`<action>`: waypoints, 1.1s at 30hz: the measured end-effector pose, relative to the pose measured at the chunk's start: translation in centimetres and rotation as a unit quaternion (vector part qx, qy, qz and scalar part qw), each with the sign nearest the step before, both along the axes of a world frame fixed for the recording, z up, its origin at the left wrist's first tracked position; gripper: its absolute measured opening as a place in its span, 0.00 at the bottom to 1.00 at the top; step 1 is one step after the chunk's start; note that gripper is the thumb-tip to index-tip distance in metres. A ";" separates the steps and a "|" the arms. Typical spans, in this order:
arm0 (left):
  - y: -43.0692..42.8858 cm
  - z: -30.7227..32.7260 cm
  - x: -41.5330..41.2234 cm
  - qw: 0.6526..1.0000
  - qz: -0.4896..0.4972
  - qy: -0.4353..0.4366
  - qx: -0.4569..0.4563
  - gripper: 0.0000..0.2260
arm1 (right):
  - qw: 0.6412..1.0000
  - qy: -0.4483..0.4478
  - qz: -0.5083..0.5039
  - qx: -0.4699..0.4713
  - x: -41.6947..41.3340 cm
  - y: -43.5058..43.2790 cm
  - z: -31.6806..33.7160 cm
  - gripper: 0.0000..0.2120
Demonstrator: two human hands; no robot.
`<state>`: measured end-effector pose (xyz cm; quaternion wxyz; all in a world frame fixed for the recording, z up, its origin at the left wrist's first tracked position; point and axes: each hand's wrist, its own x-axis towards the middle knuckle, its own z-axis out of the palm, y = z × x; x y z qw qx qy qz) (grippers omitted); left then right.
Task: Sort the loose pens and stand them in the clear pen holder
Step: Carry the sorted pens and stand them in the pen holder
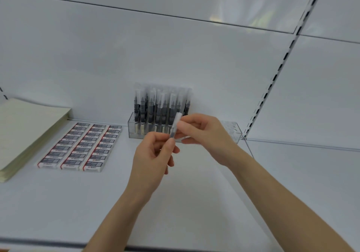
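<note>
**White shelf bay: one pen in hand, holder part stocked**

White back panel (175, 57) spans the whole bay, with a slotted upright (272, 84) running diagonally down its right side. Below it lies the white shelf (194, 203).

At the far left of the shelf sits a stack of cream paper pads (25, 131). Just beside it, boxed erasers (81, 146) lie flat in three neat columns, labels up.

The clear pen holder (134, 129) stands against the back panel, right of the erasers. Dark-barrelled capped pens (161, 105) stand upright in its left portion, packed close together.

Both forearms reach in from the lower edge. The left hand (152, 158) is raised in front of the holder, thumb and forefinger pinching the lower end of a single pen (175, 125), the other fingers curled. The right hand (206, 135) meets it from the right, its fingers curled round the upper part.

This pen, pale-capped, is held nearly upright with a slight tilt, above the shelf and in front of the holder, not touching either.
</note>
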<state>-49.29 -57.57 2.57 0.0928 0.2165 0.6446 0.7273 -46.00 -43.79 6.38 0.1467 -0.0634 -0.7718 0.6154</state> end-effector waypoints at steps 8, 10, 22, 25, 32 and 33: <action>-1.7 -2.7 -0.4 0.936 -0.015 0.180 -0.302 0.11 | 0.986 0.113 -0.120 0.004 -0.7 1.3 1.6 0.07; -2.5 -4.4 -0.4 0.849 -0.045 0.248 -0.464 0.27 | 0.966 0.151 -0.200 0.070 -1.2 2.6 2.4 0.08; -2.7 -5.6 0.2 0.803 -0.044 0.291 -0.518 0.40 | 0.935 0.167 -0.247 0.193 -3.9 2.7 2.1 0.06; -2.9 -5.5 0.3 0.806 -0.048 0.289 -0.515 0.43 | 0.928 0.175 -0.257 0.206 -4.1 2.6 2.4 0.06; -2.7 -5.3 0.0 0.787 -0.043 0.310 -0.531 0.30 | 0.923 0.157 -0.267 0.226 -4.7 2.2 2.3 0.06; -2.8 -5.0 0.0 0.783 -0.038 0.308 -0.539 0.27 | 0.923 0.149 -0.266 0.235 -4.8 2.2 2.1 0.06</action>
